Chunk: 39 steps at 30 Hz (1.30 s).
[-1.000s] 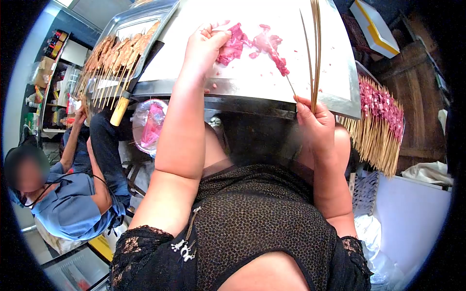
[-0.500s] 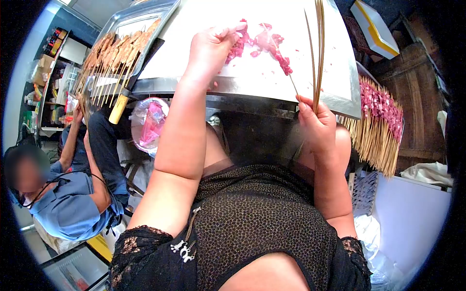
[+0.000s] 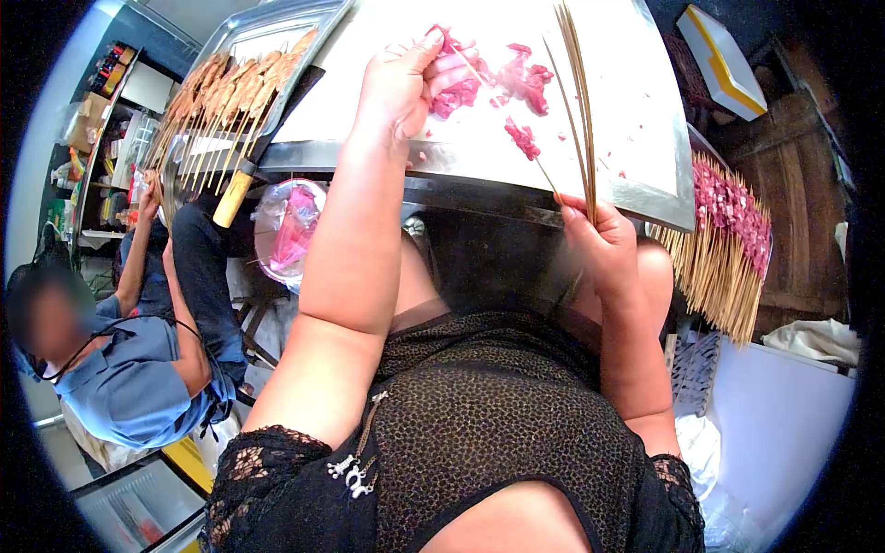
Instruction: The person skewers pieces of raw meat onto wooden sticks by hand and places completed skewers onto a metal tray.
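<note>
My left hand (image 3: 398,88) is over the white board (image 3: 369,120), its thumb and fingers closed on pieces of raw pink-red meat (image 3: 454,99). A second clump of raw meat (image 3: 525,81) lies just to the right of it. At the board's near edge my right hand (image 3: 601,241) grips a bundle of bare wooden skewers (image 3: 579,101) that points away from me. The same hand also holds a single skewer (image 3: 546,177) between thumb and finger, with a few meat pieces (image 3: 523,138) threaded near its tip.
Tan loaded skewers (image 3: 249,88) lie in a metal tray (image 3: 334,20) at left, beside a wooden handle (image 3: 234,195). Below hangs a lined bin (image 3: 267,244). Stacked raw-meat skewers (image 3: 728,221) stand at right. A seated person in blue (image 3: 138,378) works at left.
The right hand has drawn the loaded skewer back toward me, away from the meat clump. My left hand has turned, its fingers now spread over the meat.
</note>
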Available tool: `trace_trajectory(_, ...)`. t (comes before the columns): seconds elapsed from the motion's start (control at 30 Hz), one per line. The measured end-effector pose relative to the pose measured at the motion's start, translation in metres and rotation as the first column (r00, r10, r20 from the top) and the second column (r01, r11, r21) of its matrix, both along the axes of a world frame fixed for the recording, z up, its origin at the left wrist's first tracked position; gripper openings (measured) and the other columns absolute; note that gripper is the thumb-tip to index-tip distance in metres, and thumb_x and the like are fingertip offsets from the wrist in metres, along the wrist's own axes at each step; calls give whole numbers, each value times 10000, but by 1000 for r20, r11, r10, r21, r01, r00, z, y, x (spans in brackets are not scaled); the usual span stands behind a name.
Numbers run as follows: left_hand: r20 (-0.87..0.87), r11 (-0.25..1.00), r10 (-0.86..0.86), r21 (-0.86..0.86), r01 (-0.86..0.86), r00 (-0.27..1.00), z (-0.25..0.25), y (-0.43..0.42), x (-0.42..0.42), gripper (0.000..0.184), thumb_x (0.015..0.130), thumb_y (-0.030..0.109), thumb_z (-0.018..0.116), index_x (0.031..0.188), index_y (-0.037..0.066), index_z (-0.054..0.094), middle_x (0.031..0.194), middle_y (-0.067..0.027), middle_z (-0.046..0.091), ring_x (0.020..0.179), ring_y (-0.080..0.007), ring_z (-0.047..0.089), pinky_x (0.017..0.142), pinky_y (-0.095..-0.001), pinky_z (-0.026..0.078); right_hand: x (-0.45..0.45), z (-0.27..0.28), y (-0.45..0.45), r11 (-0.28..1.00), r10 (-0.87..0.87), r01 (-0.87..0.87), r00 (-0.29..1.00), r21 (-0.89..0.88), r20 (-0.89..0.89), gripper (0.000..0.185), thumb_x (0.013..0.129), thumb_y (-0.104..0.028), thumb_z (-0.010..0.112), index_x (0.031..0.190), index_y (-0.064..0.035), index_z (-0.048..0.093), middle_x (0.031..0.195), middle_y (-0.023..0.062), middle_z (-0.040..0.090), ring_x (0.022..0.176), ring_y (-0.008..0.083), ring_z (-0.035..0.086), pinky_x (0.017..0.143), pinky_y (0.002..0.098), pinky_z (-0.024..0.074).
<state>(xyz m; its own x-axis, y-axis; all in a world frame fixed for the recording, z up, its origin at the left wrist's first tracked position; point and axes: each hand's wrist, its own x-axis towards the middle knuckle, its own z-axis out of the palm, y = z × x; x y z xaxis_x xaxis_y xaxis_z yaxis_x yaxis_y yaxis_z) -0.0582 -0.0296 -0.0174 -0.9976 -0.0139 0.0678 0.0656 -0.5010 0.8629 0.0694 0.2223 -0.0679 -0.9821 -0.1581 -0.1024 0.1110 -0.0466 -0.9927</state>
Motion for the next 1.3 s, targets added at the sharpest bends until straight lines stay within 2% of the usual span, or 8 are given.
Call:
trace_trajectory(0.03,3,999,-13,43,13,1000,2,2,2,184,901,96,493,970,-68,540,963,-231,601,966,-326,599,808,-368,538,0,1,-1,1000,-15,15,1000,-12,4,210,861,-84,568,1052,-13,620,655,-55,503,542,24,422,482,163,339)
trace_trajectory(0.23,12,991,31,131,-32,999,3,2,2,182,895,93,511,945,-79,541,972,-215,596,964,-333,599,775,-342,552,0,-1,0,1000,-10,10,1000,-11,-6,208,863,-83,566,1050,-10,619,667,-55,507,555,25,428,489,161,348)
trace_trajectory(0.57,12,996,-36,80,35,999,11,7,11,190,889,99,519,964,-74,546,996,-239,593,963,-336,601,811,-381,536,0,-2,-3,999,-40,39,998,-36,-39,192,864,-24,542,1043,4,607,702,-75,513,560,1,420,496,141,317)
trace_trajectory(0.8,72,979,-152,150,140,986,12,6,15,240,899,126,495,1043,-65,516,1064,-277,565,980,-340,591,822,-403,522,-1,-6,-2,997,-80,81,989,10,-122,184,869,-19,540,1036,-6,616,713,-72,517,569,3,415,510,142,320)
trace_trajectory(0.9,70,955,-234,205,215,970,13,8,17,248,905,137,484,1053,-60,514,1077,-276,559,988,-341,584,843,-420,506,-1,-6,0,997,-67,70,990,25,-124,194,871,-69,551,1044,-11,617,672,-54,500,559,27,429,505,167,362)
trace_trajectory(1.0,42,927,-304,242,285,952,17,9,21,249,909,140,474,1055,-58,513,1093,-278,551,1009,-349,571,867,-438,487,-2,-5,1,998,-47,50,994,29,-94,195,872,-70,548,1044,-8,614,652,-55,487,553,26,417,496,165,346)
trace_trajectory(1.17,19,912,-349,235,335,937,13,15,21,243,912,143,468,1040,-56,524,1105,-279,544,1032,-370,554,882,-449,472,-4,-4,-1,989,36,-24,996,-148,81,198,876,-87,542,1047,-5,602,615,-64,455,491,20,372,430,164,280)
trace_trajectory(1.3,7,891,-409,216,398,912,17,23,26,243,911,143,469,1030,-55,546,1071,-249,575,1026,-375,558,884,-439,468,-5,-1,-3,981,46,-24,993,-192,109,197,878,-93,539,1043,-4,600,603,-64,447,467,20,363,403,166,260)
